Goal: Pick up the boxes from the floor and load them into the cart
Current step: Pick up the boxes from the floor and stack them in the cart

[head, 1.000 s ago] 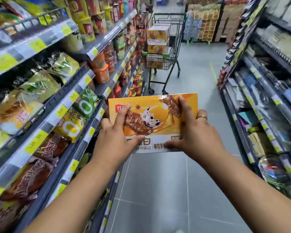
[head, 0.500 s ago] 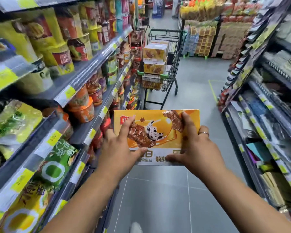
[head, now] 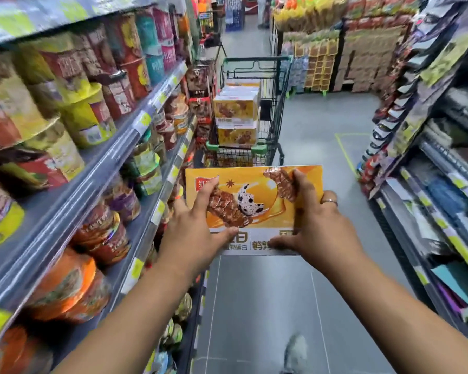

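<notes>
Nearest the camera, a shoe steps onto the grey floor of the aisle. Above it, both forearms reach forward. The left hand and the right hand grip the orange box from either end, with fingers spread over its printed top face and thumbs pinching its near white edge. The box is carried in the air, roughly flat. Its long axis runs left to right across the aisle, and neither hand is clearly nearer to it than the other.

Straight beyond the box's far edge stands the cart, close to the left shelves. Its near end faces the person, and its basket already holds stacked boxes of the same print, piled above the rim. The coming move therefore seems to be forward and up, lifting the box over that near end and onto the stack.

Compared with a second ago, the grip is unchanged. The cart looms much larger and now sits just past the box, so the person has walked toward it.
</notes>
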The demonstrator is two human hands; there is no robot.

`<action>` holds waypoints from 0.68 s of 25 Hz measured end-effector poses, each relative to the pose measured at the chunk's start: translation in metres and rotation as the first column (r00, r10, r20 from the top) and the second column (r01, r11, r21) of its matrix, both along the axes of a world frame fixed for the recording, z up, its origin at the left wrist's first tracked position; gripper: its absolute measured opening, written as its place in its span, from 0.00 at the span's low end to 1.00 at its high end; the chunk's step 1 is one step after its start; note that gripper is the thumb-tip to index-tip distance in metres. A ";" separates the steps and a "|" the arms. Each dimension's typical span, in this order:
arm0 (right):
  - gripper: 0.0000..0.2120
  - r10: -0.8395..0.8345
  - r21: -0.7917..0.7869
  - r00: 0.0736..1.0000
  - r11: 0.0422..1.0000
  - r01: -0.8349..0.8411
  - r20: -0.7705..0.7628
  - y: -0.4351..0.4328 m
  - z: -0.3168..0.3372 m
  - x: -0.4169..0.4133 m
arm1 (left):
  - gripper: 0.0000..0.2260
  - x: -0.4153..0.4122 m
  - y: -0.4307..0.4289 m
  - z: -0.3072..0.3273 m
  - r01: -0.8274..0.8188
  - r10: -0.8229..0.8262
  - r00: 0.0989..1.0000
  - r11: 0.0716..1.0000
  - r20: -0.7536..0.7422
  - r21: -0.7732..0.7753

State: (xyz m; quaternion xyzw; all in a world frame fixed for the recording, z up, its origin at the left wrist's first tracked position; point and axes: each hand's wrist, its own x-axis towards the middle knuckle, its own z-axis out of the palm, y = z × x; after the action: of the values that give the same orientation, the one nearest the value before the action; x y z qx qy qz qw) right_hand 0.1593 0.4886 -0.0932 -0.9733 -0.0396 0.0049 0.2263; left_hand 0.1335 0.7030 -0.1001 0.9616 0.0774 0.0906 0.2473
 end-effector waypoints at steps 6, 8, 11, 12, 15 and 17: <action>0.63 0.075 0.024 0.997 0.997 -0.076 0.022 -0.009 0.006 0.175 | 0.42 0.164 -0.009 0.009 -0.064 0.063 0.997 0.997 0.037 0.037; 0.62 0.087 0.011 0.996 0.996 -0.088 0.018 -0.010 0.010 0.229 | 0.42 0.213 -0.011 0.014 -0.091 0.090 0.996 0.995 0.016 0.044; 0.62 0.100 0.009 0.995 0.995 -0.100 0.026 -0.008 0.011 0.301 | 0.41 0.281 -0.011 0.016 -0.097 0.096 0.995 0.995 0.015 0.028; 0.62 0.102 0.010 0.994 0.995 -0.103 0.022 -0.005 0.010 0.326 | 0.41 0.306 -0.008 0.014 -0.102 0.102 0.995 0.995 0.017 0.010; 0.62 0.099 -0.014 0.995 0.995 -0.099 0.031 0.009 0.005 0.406 | 0.42 0.387 0.007 0.006 -0.092 0.092 0.995 0.996 0.030 -0.008; 0.62 0.091 -0.020 0.995 0.996 -0.090 0.040 0.024 0.002 0.457 | 0.42 0.441 0.023 0.003 -0.082 0.082 0.996 0.997 0.036 -0.012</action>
State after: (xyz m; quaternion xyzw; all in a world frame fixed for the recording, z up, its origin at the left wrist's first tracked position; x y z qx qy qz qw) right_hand 0.6161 0.5129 -0.0908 -0.9724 -0.0881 -0.0045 0.2162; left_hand 0.5744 0.7256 -0.0976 0.9544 0.1128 0.1177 0.2500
